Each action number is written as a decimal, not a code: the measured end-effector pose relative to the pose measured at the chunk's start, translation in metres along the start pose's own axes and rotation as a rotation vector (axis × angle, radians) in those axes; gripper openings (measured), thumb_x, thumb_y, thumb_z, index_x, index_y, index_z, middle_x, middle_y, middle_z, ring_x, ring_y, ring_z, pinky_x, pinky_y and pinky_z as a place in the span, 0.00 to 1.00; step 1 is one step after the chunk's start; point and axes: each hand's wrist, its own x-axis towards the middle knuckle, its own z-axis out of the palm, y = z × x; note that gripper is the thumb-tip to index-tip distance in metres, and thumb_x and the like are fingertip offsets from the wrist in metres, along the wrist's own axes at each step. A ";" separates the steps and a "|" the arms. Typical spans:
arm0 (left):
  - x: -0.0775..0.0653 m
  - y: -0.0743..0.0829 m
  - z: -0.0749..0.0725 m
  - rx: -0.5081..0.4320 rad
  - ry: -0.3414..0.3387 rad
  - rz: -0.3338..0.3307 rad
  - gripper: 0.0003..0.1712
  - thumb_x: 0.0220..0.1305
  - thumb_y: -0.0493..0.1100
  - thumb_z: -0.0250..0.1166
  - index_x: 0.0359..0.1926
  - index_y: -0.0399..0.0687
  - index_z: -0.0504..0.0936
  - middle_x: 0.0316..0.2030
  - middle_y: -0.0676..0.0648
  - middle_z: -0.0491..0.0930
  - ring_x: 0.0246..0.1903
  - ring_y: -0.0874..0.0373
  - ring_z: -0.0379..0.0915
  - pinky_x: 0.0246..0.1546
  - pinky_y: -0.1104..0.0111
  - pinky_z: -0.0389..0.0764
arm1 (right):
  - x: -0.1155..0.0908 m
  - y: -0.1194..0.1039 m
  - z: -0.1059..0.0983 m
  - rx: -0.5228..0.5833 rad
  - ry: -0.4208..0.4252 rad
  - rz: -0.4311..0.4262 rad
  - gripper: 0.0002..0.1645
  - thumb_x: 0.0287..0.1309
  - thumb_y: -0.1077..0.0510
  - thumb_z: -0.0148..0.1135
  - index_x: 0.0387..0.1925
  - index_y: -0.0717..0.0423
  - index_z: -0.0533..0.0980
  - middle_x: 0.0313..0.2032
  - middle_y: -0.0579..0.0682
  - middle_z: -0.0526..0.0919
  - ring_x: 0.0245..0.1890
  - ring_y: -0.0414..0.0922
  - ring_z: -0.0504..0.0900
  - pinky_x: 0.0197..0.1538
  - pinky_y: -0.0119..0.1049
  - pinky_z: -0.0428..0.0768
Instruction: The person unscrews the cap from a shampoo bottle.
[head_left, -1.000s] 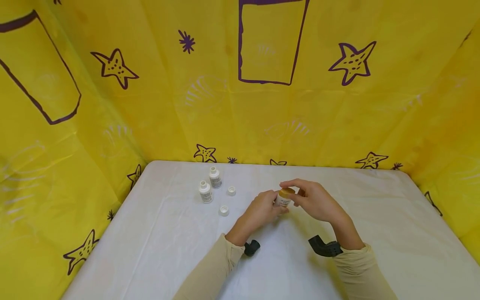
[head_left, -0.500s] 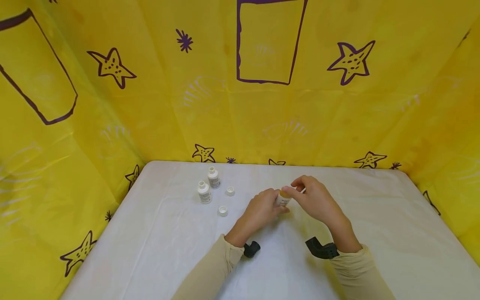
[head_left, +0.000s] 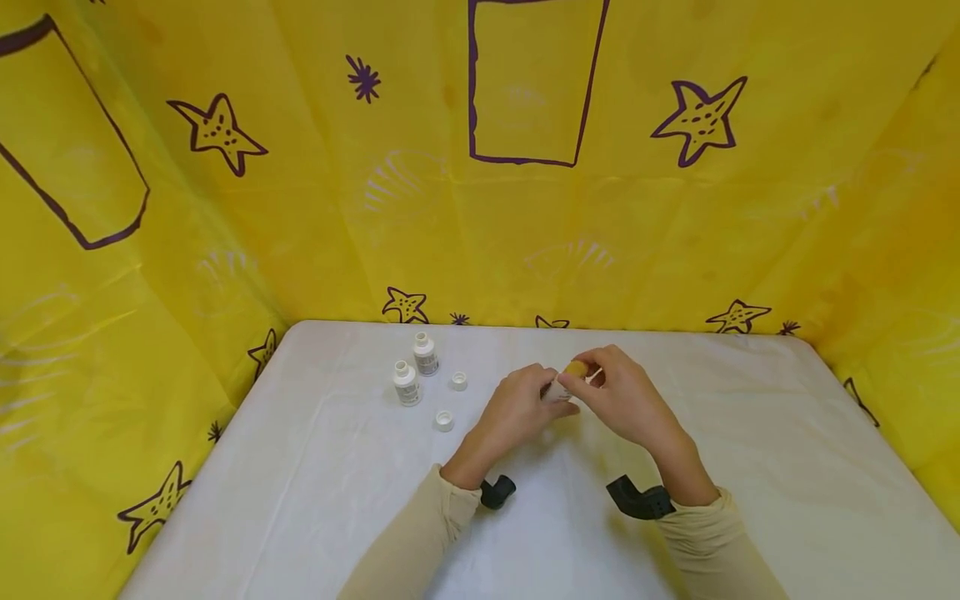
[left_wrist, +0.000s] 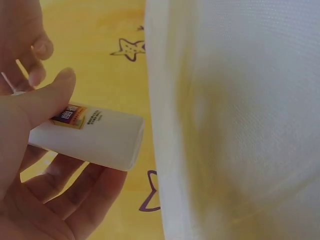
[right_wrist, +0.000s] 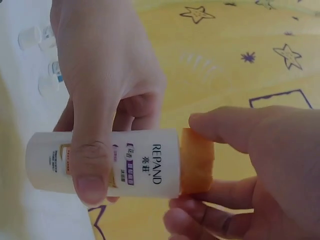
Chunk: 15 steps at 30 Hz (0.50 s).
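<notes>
A small white bottle (right_wrist: pixel 150 165) with printed lettering and an orange cap (right_wrist: pixel 196 161) is held above the table, tilted. My left hand (head_left: pixel 517 408) grips the bottle's body, thumb on one side and fingers on the other. With thumb and fingers my right hand (head_left: pixel 626 396) pinches the orange cap, which sits at the bottle's neck end. In the left wrist view the bottle's base points right and the cap is out of sight.
Two small white bottles without caps, a nearer one (head_left: pixel 407 385) and a farther one (head_left: pixel 425 356), stand left of the hands. Two white caps, one nearer (head_left: pixel 444 421) and one farther (head_left: pixel 459 381), lie beside them on the white table (head_left: pixel 315 492). Yellow cloth (head_left: pixel 465 217) hangs behind.
The right hand's fingers have shifted their hold round the orange cap. The bottle has tipped further, its cap end leaning toward the right hand. The standing bottles have not moved.
</notes>
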 end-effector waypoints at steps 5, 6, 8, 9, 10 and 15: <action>0.002 0.000 0.000 -0.060 0.014 0.028 0.15 0.60 0.57 0.74 0.38 0.56 0.83 0.33 0.54 0.77 0.31 0.63 0.71 0.32 0.74 0.72 | 0.000 -0.001 -0.001 0.029 0.011 -0.103 0.24 0.68 0.54 0.64 0.62 0.58 0.77 0.48 0.53 0.80 0.45 0.50 0.81 0.47 0.44 0.80; 0.003 0.000 0.000 -0.074 0.016 0.034 0.15 0.61 0.57 0.74 0.41 0.55 0.83 0.35 0.53 0.78 0.33 0.62 0.72 0.34 0.74 0.74 | 0.000 -0.001 -0.002 0.032 0.020 -0.129 0.24 0.67 0.56 0.64 0.63 0.58 0.76 0.49 0.53 0.81 0.45 0.50 0.81 0.46 0.44 0.81; 0.003 -0.001 0.000 -0.096 0.017 0.046 0.17 0.63 0.56 0.72 0.46 0.53 0.83 0.39 0.52 0.79 0.36 0.61 0.74 0.38 0.72 0.76 | 0.001 -0.001 -0.003 0.042 0.040 -0.180 0.25 0.66 0.61 0.63 0.64 0.56 0.76 0.50 0.52 0.82 0.45 0.49 0.81 0.43 0.42 0.81; 0.003 -0.001 0.000 -0.110 0.013 0.049 0.18 0.64 0.55 0.72 0.48 0.52 0.82 0.40 0.52 0.79 0.37 0.61 0.74 0.40 0.72 0.77 | 0.001 0.000 -0.004 0.047 0.047 -0.202 0.26 0.65 0.63 0.63 0.64 0.55 0.76 0.51 0.52 0.83 0.45 0.48 0.80 0.42 0.41 0.81; 0.003 -0.001 0.001 -0.120 0.008 0.053 0.18 0.65 0.54 0.71 0.49 0.51 0.82 0.42 0.51 0.79 0.39 0.60 0.75 0.42 0.71 0.77 | 0.001 0.000 -0.005 0.048 0.051 -0.218 0.26 0.64 0.65 0.63 0.64 0.54 0.77 0.51 0.51 0.84 0.44 0.47 0.80 0.41 0.38 0.80; 0.003 -0.001 0.001 -0.133 -0.034 0.048 0.18 0.65 0.51 0.71 0.51 0.50 0.80 0.44 0.51 0.79 0.40 0.60 0.75 0.43 0.71 0.78 | -0.001 0.003 -0.010 0.049 0.010 -0.224 0.27 0.64 0.68 0.62 0.63 0.50 0.79 0.50 0.49 0.86 0.43 0.43 0.78 0.39 0.31 0.78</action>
